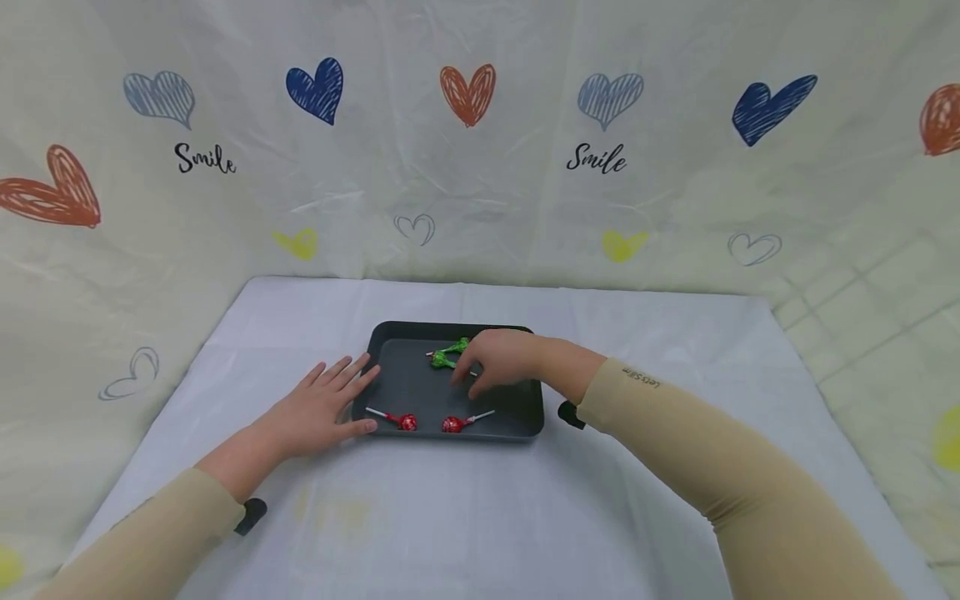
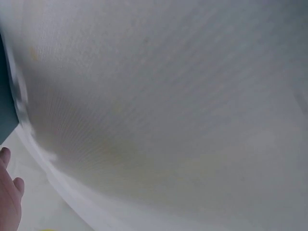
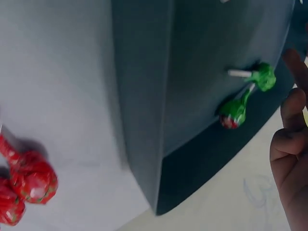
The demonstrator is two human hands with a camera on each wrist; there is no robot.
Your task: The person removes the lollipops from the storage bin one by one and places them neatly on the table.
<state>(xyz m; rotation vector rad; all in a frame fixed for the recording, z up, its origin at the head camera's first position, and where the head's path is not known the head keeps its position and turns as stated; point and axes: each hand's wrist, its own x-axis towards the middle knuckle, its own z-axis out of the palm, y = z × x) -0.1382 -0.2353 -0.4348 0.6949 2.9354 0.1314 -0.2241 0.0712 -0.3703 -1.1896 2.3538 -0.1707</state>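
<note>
**Inspection: dark tray of wrapped lollipops, two hands in attendance**

The tray [image 1: 405, 375] is rectangular, dark grey and smooth, with rounded corners and raised walls. It sits on the tabletop [image 1: 450, 521], which is covered in faintly creased white cloth [image 1: 622, 500].

The left hand [image 1: 318, 412] lies at the left rim, its fingers straight and fanned apart; its grip is wide and holds nothing. The right hand [image 1: 504, 358] is over the far right part of the tray, its fingers bent downward. A gap shows between thumb and forefinger, with a small white tip visible there; whether this grip holds anything cannot be determined.

Green lollipops [image 1: 440, 359] lie in the far part of the tray, just left of the right hand's fingers. Their wrappers are shiny and crinkled. Along the near wall are two round-headed red lollipops [image 1: 406, 422], well apart, their slim white sticks angled outward.

The right wrist view shows further red lollipops [image 3: 33, 178] outside the tray, heads touching, in glossy, puckered wrapping.

Beige sleeves [image 1: 660, 442] cover both forearms. Behind stands a wrinkled pale backdrop [image 1: 517, 192] printed with hearts.
</note>
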